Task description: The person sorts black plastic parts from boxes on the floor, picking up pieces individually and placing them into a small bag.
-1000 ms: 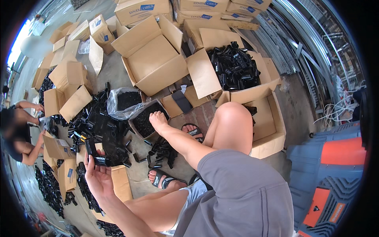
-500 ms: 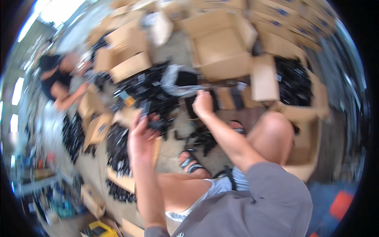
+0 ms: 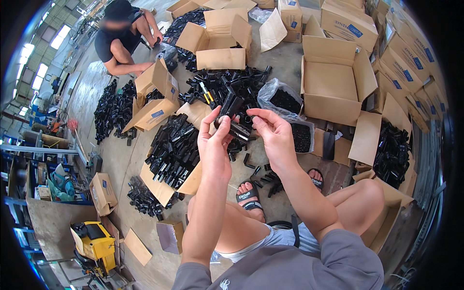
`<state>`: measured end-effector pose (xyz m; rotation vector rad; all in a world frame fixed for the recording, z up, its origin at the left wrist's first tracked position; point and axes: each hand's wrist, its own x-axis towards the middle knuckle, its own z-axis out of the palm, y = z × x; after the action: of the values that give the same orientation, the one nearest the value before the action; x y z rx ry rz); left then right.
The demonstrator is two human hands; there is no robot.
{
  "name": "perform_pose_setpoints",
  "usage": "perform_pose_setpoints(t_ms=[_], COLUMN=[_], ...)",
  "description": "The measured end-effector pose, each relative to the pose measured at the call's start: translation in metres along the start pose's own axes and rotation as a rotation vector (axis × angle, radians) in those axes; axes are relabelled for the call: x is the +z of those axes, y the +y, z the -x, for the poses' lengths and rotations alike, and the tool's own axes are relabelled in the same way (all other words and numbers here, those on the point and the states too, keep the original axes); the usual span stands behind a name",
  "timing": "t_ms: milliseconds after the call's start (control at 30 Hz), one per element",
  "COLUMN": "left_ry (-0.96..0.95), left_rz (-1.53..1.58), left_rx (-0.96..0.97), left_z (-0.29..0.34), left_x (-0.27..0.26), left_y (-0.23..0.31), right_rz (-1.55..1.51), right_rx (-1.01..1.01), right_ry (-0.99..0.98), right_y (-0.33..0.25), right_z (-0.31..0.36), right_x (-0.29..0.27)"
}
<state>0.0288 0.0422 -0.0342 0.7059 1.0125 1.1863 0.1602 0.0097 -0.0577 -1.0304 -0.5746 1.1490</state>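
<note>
Hands meet at the centre of the frame: the left hand is curled around a short black plastic tube fitting, while the right hand pinches the fitting's other end between thumb and fingertips, its remaining fingers loosely bent. Behind them lies a heap of black fittings on the concrete floor, with a clear plastic bag and an open cardboard box toward the upper right. Another person crouches at the upper left.

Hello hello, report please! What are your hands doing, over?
Left hand and right hand both raised, gripping one black plastic tube fitting between them. Heap of black fittings on floor beyond. Nothing blocking.
</note>
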Motion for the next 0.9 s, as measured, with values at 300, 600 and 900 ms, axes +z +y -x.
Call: perform_pose_setpoints(t_ms=[300,600,900], left_ry=[0.02,0.02,0.026], left_rz=[-0.007,-0.035,-0.043], left_rx=[0.057,0.147,0.172], left_z=[-0.004,0.001,0.001], left_x=[-0.008,-0.002,-0.003], left_y=[0.0,0.002,0.006], right_rz=[0.104,-0.158,-0.205], right_rx=[-0.206,0.017,0.045], right_ry=[0.04,0.151,0.147], right_y=[0.007,0.012,0.008], right_z=[-0.006,-0.004,0.002], right_x=[0.026,0.045,0.053])
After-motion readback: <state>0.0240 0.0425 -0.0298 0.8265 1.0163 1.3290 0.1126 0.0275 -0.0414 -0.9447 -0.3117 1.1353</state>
